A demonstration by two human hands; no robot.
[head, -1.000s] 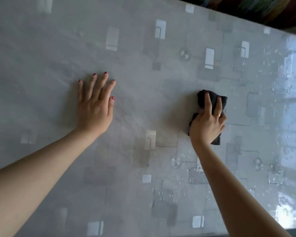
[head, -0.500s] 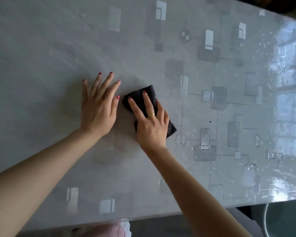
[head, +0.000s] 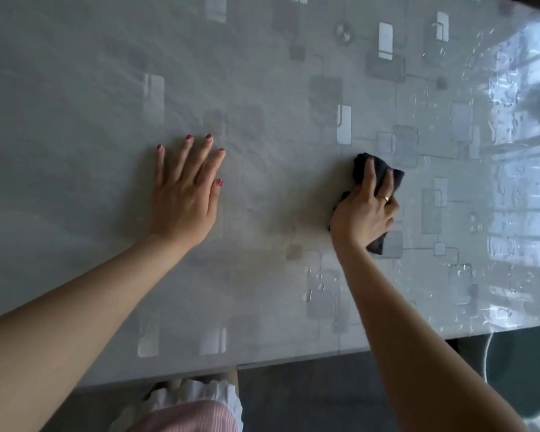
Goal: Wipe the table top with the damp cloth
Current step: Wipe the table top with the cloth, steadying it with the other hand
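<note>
The grey table top (head: 262,88) has a glossy cover printed with pale squares. My right hand (head: 365,213) holds a dark damp cloth (head: 359,165) down on the table right of centre. Its index and middle fingers lie along the bunched cloth, and the outer fingers curl at the cloth's right edge. Parts of the cloth stick out beyond the fingertips and below the wrist. My left hand (head: 184,198) rests flat on the table to the left, fingers spread, holding nothing.
Water drops (head: 318,285) sit just in front of the cloth, and more glisten on the wet, glaring right end (head: 512,182). The table's near edge (head: 293,361) runs along the bottom. Below it are my pink striped clothing (head: 187,413) and a white cord (head: 490,353).
My right hand slid the cloth left until it was beside my left hand, then back to the right. My left hand stayed flat in place.
</note>
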